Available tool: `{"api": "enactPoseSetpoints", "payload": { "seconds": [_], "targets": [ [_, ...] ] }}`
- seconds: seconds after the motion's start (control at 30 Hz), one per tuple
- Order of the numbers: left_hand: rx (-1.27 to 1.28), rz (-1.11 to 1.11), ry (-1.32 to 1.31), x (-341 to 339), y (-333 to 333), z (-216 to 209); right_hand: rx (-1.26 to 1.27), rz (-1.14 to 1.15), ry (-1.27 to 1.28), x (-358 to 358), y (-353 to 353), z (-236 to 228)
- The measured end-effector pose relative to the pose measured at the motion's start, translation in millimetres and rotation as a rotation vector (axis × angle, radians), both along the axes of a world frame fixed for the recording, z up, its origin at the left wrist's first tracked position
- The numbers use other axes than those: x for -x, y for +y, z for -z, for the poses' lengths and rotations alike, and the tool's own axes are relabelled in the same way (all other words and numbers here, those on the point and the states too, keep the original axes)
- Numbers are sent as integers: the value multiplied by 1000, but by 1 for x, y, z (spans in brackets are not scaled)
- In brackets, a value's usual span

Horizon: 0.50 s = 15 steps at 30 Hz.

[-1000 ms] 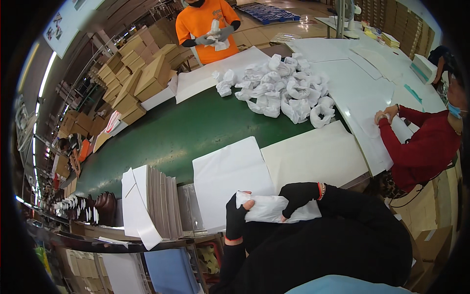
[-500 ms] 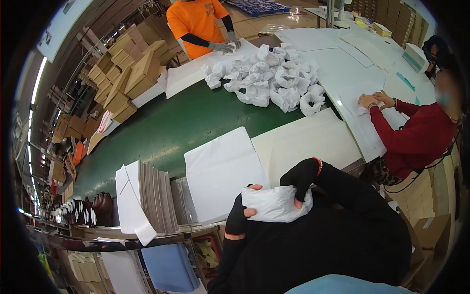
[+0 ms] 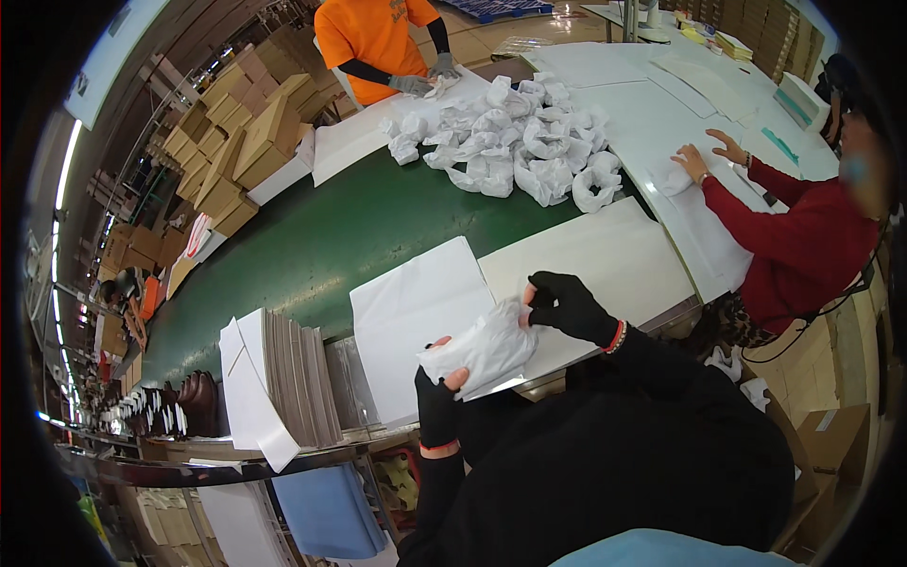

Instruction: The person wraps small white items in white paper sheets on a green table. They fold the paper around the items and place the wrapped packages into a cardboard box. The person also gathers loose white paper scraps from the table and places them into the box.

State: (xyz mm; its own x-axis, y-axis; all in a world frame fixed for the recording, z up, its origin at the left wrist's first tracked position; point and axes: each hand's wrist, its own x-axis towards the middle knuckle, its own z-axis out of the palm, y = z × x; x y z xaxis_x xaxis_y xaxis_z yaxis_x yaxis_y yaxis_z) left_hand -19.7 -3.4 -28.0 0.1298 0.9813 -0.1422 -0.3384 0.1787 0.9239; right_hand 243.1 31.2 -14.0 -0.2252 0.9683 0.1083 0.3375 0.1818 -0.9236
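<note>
A bundle wrapped in crinkled white tissue paper (image 3: 487,348) is held between my hands over the near edge of the bench. My left hand (image 3: 438,402), in a black fingerless glove, grips its lower left end, thumb on top. With fingers pinched, my right hand (image 3: 565,310), gloved alike, holds the paper at the upper right end. What lies inside the wrapping is hidden. Just beyond the bundle are a white paper sheet (image 3: 416,302) and a cream sheet (image 3: 590,260) on the bench.
A heap of white wrapped bundles (image 3: 515,137) lies across the green belt (image 3: 283,255). Left of my hands stands a stack of sheets (image 3: 293,378). A co-worker in orange (image 3: 373,38) is opposite; another in red (image 3: 784,231) works at the right table. Cardboard boxes (image 3: 269,142) are piled far left.
The bundle has moved forward and left, away from my body. My right hand has shifted from its top to its upper right end. The red-sleeved co-worker's hands have lifted and spread.
</note>
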Motion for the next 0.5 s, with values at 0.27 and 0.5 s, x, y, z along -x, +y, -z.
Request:
{"api": "enactPoseSetpoints", "payload": {
  "seconds": [0.27,0.5],
  "targets": [
    [-84,35,166,-16,9,-5,190,-4,466,48,-20,19],
    [-112,166,235,-11,13,-8,7,-47,326,50,-16,5]
  ]
}}
